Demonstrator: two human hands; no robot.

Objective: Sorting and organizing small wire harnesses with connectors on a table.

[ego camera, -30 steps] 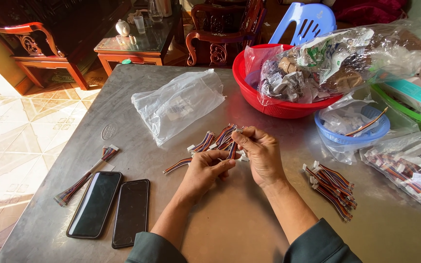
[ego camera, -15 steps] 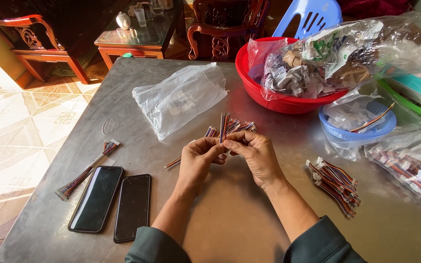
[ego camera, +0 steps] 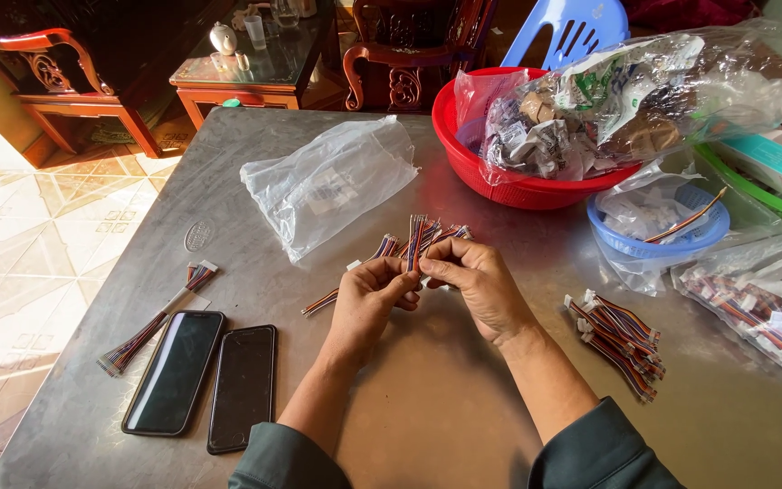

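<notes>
Both hands meet over the middle of the tabletop (ego camera: 463, 398): the left hand (ego camera: 368, 303) and the right hand (ego camera: 477, 285) are each closed in a pinch on a small wire bundle (ego camera: 414, 243), which stands nearly upright from the fingertips, its multicoloured strands fanned a little at the top. More loose wires (ego camera: 382, 249) lie on the steel just behind the hands. To handle this bundle well, it seems best to keep the pinch low and firm so the thin strands stay even, and to square the ends together before letting go. A finished-looking wire pile (ego camera: 622, 340) lies to the right, and a single long harness (ego camera: 156, 317) lies to the left beside two phones (ego camera: 205, 380). As for containers, the red basin (ego camera: 509, 186) holds a clear bag stuffed with packets; the blue bowl (ego camera: 672, 240) holds crumpled plastic and one wire; a flat clear bag (ego camera: 332, 181) seems nearly empty; a bag at the right edge (ego camera: 762, 303) holds more wires.
</notes>
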